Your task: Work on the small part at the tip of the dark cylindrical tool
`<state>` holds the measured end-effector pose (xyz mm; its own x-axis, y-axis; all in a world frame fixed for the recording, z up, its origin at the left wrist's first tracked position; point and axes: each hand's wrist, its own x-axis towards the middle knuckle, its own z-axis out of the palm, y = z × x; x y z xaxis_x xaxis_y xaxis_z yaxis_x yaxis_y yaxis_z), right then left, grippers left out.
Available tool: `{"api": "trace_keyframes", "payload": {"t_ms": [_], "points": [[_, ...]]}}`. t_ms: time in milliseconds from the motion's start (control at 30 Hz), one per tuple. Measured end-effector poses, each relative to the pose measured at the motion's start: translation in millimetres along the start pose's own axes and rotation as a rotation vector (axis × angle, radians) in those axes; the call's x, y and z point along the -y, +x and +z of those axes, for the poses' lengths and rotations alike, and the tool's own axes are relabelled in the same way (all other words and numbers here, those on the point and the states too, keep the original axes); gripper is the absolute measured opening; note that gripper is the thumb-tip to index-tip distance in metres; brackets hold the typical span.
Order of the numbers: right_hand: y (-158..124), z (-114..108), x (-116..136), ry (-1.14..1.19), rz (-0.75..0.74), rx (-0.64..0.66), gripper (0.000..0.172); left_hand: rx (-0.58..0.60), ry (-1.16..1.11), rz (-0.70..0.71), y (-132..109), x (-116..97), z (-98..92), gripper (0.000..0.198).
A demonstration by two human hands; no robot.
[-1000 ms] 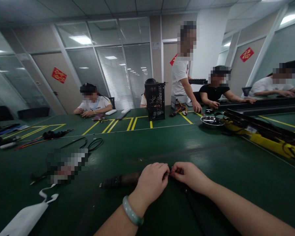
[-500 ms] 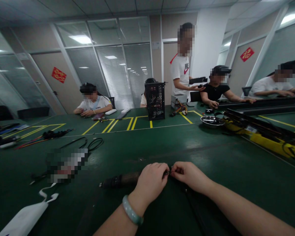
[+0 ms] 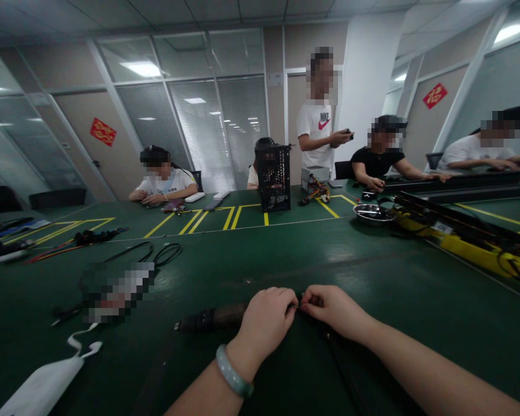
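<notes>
A dark electric screwdriver [image 3: 214, 318] lies on its side, its bit end pointing left. My left hand [image 3: 266, 320], with a pale green bangle [image 3: 233, 372] on the wrist, is wrapped around its rear end. A small dark part with a metal glint shows at the left fingertips. My right hand [image 3: 331, 306] faces it, just to the right, thumb and fingers pinched on the end of a black cable [image 3: 342, 367]. That cable runs down toward the table's near edge. My fingers hide most of the connector, and the two hands are nearly touching.
The green table [image 3: 225, 260] holds a white strap-like item [image 3: 43, 384] and coiled black cable [image 3: 169, 252] at left. Farther off stand a black computer case [image 3: 275, 176], a power supply [image 3: 315, 175], a metal bowl [image 3: 374, 213] and long black parts with yellow [image 3: 468, 248]. Several people work around it.
My hands have hardly moved; the left fingers have shifted slightly at the connector. Across the table, the standing person has turned a little and brought both hands together around a small dark object.
</notes>
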<state>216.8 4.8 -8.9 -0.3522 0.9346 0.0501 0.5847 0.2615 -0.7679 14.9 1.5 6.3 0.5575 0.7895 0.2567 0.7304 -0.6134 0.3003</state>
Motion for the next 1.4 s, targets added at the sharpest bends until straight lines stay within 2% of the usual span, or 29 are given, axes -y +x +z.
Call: {"api": "trace_keyframes", "payload": {"t_ms": [333,667,1033,1267,1400], "points": [[0.4,-0.6,3.1,0.007,-0.003,0.002,0.009,0.000,-0.005,-0.064,-0.4,-2.9,-4.2,0.016],[-1.1,-3.0,5.4,-0.009,0.019,0.009,0.010,0.017,-0.003,-0.064,-0.7,-2.6,-4.1,0.011],[-0.6,-0.8,3.4,0.010,0.009,0.007,0.012,0.003,-0.006,-0.006,-0.9,-3.1,-5.1,0.017],[-0.6,-1.4,3.1,-0.008,-0.003,-0.005,0.012,-0.004,0.002,-0.058,-0.3,-3.1,-4.1,0.014],[-0.8,-1.6,3.5,-0.005,0.008,0.002,0.013,0.012,-0.004,-0.035,0.3,-4.1,-5.7,0.012]]}}
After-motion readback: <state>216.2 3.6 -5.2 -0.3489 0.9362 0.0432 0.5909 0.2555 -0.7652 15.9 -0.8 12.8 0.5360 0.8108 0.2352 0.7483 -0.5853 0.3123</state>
